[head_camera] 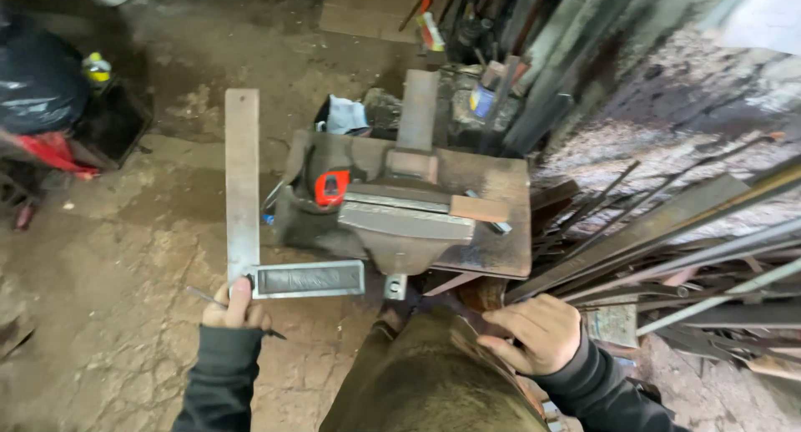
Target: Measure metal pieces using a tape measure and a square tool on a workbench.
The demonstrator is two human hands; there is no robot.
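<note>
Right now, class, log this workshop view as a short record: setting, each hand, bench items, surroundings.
Setting: rough workshop, dirt floor, seen from above.
Left hand: grips the corner of a metal try square with a thin rod-like tool; held out over the floor.
Right hand: rests at the person's trouser leg, fingers spread, holding nothing.
Bench items: steel vise on a rusty plate; red tape measure beside it.
Surroundings: long steel bars stacked at right.
</note>
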